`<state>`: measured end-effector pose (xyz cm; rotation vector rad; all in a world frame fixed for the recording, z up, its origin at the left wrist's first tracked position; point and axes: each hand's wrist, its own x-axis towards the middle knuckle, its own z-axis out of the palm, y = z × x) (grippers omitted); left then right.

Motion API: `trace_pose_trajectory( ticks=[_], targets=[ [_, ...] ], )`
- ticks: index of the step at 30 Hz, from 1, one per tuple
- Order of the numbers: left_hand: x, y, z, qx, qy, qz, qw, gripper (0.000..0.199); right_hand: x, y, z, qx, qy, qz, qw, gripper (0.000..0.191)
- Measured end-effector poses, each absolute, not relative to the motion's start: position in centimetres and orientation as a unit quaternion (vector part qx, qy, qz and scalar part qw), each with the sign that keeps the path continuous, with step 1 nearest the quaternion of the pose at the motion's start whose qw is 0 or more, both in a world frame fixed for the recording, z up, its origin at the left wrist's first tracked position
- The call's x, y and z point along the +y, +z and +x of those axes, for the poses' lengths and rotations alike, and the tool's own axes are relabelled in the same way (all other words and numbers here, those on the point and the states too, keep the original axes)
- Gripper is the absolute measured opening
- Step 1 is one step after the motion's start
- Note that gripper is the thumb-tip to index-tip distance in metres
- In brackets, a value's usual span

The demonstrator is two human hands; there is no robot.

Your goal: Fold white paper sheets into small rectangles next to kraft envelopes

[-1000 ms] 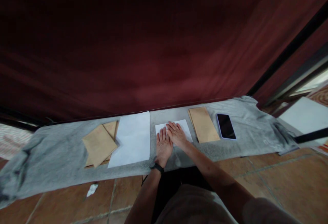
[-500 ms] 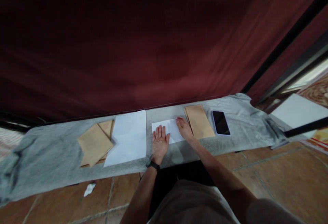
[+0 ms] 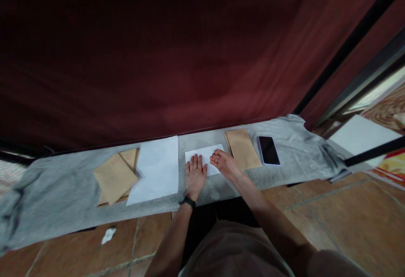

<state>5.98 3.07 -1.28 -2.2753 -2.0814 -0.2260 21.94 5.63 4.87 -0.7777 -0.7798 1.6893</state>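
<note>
My left hand [image 3: 195, 178], with a dark band [image 3: 188, 202] on its wrist, lies flat with fingers spread on a small white sheet of paper [image 3: 207, 152], which looks folded. Over the right part of that sheet is my right hand [image 3: 223, 163], turned partly on its side with loosely bent fingers. Nothing shows in its grasp, and I cannot tell whether it touches the paper. Just right of the sheet lies a small stack of brown envelopes [image 3: 244, 148]. A larger stack of white paper [image 3: 155, 169] rests to the left of my left hand.
Several brown envelopes [image 3: 115, 177] lie fanned at the left on the grey cloth [image 3: 60, 188] covering the narrow bench. A phone [image 3: 268, 150] sits right of the envelope stack. Behind the bench hangs a dark red curtain [image 3: 190, 78]. A white scrap [image 3: 108, 235] is on the tiled floor.
My right hand has come off the sheet's upper right edge, moved slightly left and down, and rolled over with fingers curling. My left hand stays flat on the paper.
</note>
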Motion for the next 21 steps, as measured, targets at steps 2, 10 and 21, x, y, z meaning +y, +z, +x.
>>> trace_pose_trajectory(
  ticks=[2,10,21],
  targets=[
    [3.1,-1.3,6.0,-0.671,-0.075,-0.737,0.028,0.057,5.4,5.1,22.0,-0.325,0.708,-0.324,0.537,0.022],
    [3.1,-1.6,6.0,-0.672,-0.08,-0.735,0.028,0.058,5.6,2.8,22.0,-0.461,0.581,-0.415,0.527,0.032],
    [3.3,-1.7,6.0,-0.678,-0.067,-0.732,0.004,0.059,6.1,-1.1,20.6,-0.807,0.089,-0.546,0.208,0.047]
  ],
)
